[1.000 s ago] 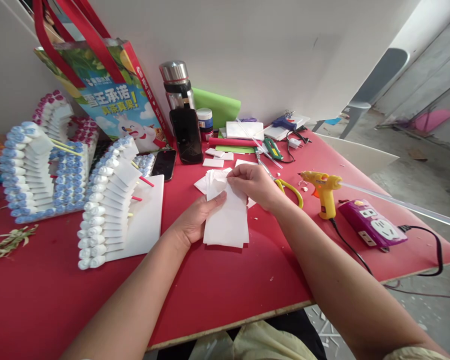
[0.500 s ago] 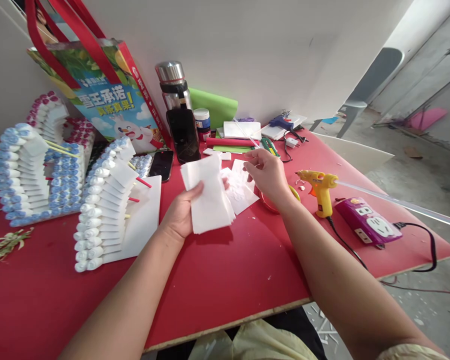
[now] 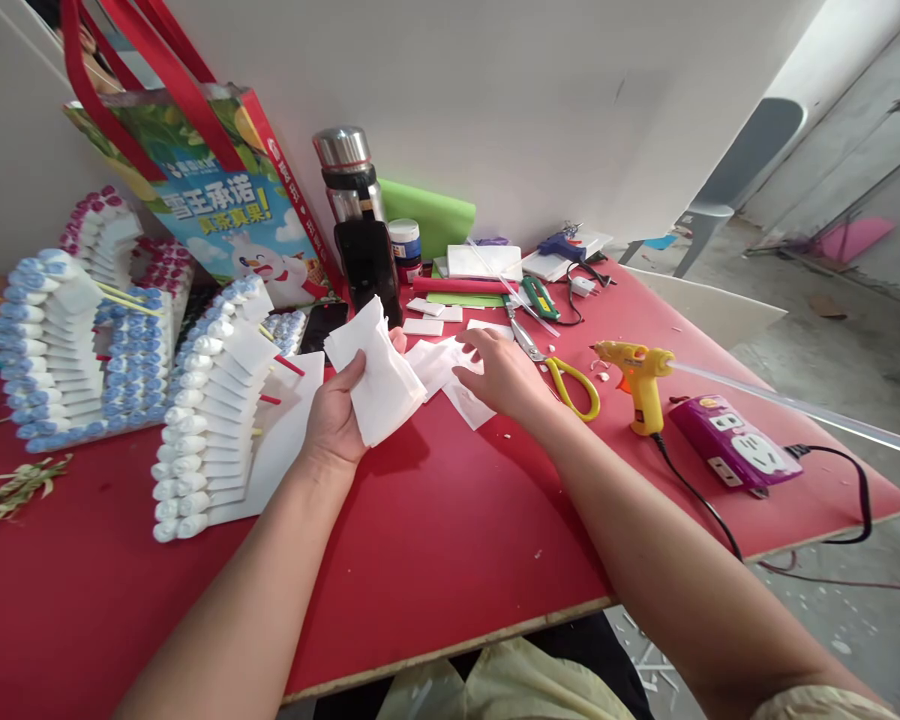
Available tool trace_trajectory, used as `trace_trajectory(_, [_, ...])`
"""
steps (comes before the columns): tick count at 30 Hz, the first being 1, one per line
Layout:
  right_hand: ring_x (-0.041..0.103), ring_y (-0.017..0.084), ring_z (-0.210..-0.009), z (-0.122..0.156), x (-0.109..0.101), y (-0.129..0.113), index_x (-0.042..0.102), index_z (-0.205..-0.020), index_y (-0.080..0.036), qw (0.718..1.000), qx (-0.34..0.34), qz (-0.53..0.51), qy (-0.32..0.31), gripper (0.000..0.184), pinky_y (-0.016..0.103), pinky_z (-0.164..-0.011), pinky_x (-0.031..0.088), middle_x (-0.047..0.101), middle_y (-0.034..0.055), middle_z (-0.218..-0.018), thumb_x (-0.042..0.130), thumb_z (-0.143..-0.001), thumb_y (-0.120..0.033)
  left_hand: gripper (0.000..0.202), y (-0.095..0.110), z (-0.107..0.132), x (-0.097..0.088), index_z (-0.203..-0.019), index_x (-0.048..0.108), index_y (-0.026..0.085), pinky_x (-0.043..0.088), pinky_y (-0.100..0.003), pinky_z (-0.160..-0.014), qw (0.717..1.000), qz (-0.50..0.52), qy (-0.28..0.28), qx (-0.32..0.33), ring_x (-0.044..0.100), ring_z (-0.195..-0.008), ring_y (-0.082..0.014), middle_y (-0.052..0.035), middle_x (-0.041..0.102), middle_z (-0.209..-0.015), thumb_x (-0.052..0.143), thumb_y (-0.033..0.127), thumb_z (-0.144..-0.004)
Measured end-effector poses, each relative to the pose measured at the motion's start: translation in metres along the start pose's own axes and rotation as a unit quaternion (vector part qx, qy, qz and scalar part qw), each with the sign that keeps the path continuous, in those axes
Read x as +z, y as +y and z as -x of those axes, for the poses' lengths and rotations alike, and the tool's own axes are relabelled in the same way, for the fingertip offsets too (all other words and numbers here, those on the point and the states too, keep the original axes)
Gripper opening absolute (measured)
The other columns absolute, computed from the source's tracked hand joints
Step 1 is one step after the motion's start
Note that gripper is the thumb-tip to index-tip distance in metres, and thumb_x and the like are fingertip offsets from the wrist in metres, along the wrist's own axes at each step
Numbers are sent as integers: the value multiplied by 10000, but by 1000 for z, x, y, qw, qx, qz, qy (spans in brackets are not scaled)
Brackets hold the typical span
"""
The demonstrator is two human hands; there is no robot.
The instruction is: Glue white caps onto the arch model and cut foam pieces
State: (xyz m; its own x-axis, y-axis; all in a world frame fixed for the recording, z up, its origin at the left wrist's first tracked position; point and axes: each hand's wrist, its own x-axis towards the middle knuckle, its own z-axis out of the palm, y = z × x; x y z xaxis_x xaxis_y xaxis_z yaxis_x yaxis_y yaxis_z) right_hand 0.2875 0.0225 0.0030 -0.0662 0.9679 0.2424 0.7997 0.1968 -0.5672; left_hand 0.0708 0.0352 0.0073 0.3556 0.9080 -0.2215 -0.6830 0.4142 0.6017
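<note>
My left hand (image 3: 337, 415) is closed around a stack of thin white paper sheets (image 3: 382, 385), thumb on the front face, the stack tilted above the table. To its right, my right hand (image 3: 502, 375) hovers with curled, parted fingers and nothing visible in them. Under its fingertips lie loose white sheets (image 3: 469, 405) and small white scraps. Just beyond that hand are yellow-handled scissors (image 3: 581, 390), their blades pointing away. Left of my left hand stands a curved fan of folded white pieces (image 3: 221, 430) with rolled white ends, on a white board (image 3: 292, 425).
A yellow glue gun (image 3: 637, 375) with a long clear stick and a purple power strip (image 3: 735, 445) with cords occupy the right. At the back stand a steel flask (image 3: 345, 165), a phone (image 3: 367, 265) and a printed bag (image 3: 225, 200). The red table's front edge (image 3: 450, 655) is near me.
My left hand has tilted the stack and shifted slightly left. My right hand has come left and down over the loose sheets, uncovering the scissors.
</note>
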Motion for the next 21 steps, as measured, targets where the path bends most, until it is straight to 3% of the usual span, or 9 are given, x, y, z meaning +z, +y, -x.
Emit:
trace_trajectory(2, [577,287,-1125,-4,8,4,632,-1153,-197,998,-60,3,28,309,398,-853,484,619,119,-1268,581,-850,-166,542,0,0,1,-1545,344,206,472,-265,-1056,1000,2,7,-4,656,-1179,-176,-76,703,-1265,418,260,-1011])
trace_trajectory(7, [429,288,-1363,-14,23,4,669,-819,-200,985,-171,12,25,311,484,-1030,415,592,60,-1387,441,-808,10,537,-1,2,6,-1540,355,193,470,-293,-1066,1000,-2,15,-11,660,-1174,-190,-84,705,-1257,424,260,-1011])
trace_trajectory(10, [400,294,-1403,-14,24,2,691,-941,-195,983,-181,30,-6,390,525,-1072,361,638,77,-1330,423,-783,41,508,-1,2,7,-1518,394,181,481,-296,-1054,1000,6,13,-12,671,-1154,-184,-88,713,-1241,415,256,-1016])
trace_trajectory(12, [458,296,-1354,-13,19,3,674,-1051,-183,986,-169,10,-1,392,515,-1070,365,653,111,-1276,459,-790,15,499,-1,1,6,-1499,422,158,500,-302,-1034,1000,5,23,-8,689,-1121,-192,-103,729,-1200,429,255,-1010])
trace_trajectory(15, [603,261,-1118,-9,2,8,650,-1016,-192,983,-123,-108,86,223,434,-972,455,660,106,-1147,574,-818,-123,505,-1,0,2,-1478,447,129,518,-325,-1020,999,-7,31,12,694,-1111,-212,-116,745,-1156,482,234,-985])
trace_trajectory(18, [619,185,-822,-6,-23,14,604,-931,-224,944,-27,-268,191,143,339,-749,503,636,37,-925,651,-808,-279,520,-2,-2,-1,-1466,460,123,509,-345,-1038,998,-15,38,39,672,-1153,-228,-129,730,-1190,527,206,-957])
trace_trajectory(21, [589,163,-707,-2,-46,12,571,-948,-261,903,49,-377,202,202,299,-606,466,594,3,-826,639,-808,-390,531,-3,-3,-2,-1452,477,127,504,-373,-1050,998,-21,41,38,660,-1174,-248,-138,714,-1224,561,209,-934])
